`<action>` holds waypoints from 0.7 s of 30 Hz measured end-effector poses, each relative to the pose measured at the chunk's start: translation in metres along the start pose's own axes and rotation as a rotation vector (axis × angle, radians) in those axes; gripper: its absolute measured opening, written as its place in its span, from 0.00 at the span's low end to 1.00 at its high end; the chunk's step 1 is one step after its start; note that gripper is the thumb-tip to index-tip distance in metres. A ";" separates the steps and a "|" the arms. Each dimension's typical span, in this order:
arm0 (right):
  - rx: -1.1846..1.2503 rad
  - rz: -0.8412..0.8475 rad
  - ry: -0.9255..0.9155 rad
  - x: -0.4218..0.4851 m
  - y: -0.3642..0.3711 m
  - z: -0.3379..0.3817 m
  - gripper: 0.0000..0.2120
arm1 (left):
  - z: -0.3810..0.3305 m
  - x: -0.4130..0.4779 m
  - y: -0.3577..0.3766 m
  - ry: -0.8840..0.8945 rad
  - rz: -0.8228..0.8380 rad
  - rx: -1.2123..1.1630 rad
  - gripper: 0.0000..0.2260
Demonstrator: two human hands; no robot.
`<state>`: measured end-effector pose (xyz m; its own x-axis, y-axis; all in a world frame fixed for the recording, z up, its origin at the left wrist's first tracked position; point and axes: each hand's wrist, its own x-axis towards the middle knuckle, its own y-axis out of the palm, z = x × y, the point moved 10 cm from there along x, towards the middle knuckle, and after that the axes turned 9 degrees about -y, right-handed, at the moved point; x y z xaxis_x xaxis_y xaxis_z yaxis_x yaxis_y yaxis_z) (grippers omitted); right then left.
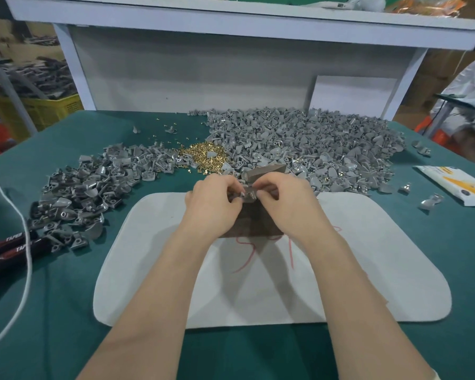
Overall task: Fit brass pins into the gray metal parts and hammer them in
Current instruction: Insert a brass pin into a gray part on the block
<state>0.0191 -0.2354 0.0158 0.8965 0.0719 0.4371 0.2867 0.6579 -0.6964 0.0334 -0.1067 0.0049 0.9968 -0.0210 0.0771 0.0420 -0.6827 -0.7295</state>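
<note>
My left hand [213, 204] and my right hand [285, 198] meet over a dark brown block [254, 218] on a white mat [368, 264]. Together they pinch one small gray metal part [246, 192] between their fingertips. I cannot tell whether a pin is in it. A heap of brass pins [203, 157] lies just beyond the hands. A large pile of gray parts [307, 144] spreads to the back right. A second pile of gray parts [88, 193] lies to the left. The block's far end [269, 170] rises behind my fingers.
Red-and-black handled pliers [11, 250] and a white cord [19, 223] lie at the left on the green table cover [66, 311]. A white and yellow packet [455, 185] rests at the right edge. A white shelf frame [231, 23] stands behind the piles.
</note>
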 end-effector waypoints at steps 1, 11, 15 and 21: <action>0.002 -0.005 0.017 0.000 -0.002 -0.002 0.09 | 0.001 0.000 0.001 -0.009 0.003 0.013 0.06; -0.254 -0.060 0.332 -0.013 -0.038 -0.049 0.10 | 0.003 0.000 0.000 -0.023 0.014 -0.033 0.05; -0.038 -0.180 0.138 -0.004 -0.037 -0.021 0.05 | 0.003 0.001 0.001 -0.025 0.005 -0.003 0.07; -0.059 -0.018 -0.061 0.002 0.001 0.013 0.05 | 0.003 0.001 0.000 -0.025 -0.003 0.008 0.06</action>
<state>0.0165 -0.2243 0.0231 0.8693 0.1071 0.4825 0.3238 0.6141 -0.7197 0.0342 -0.1046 0.0023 0.9981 -0.0011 0.0623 0.0451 -0.6771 -0.7345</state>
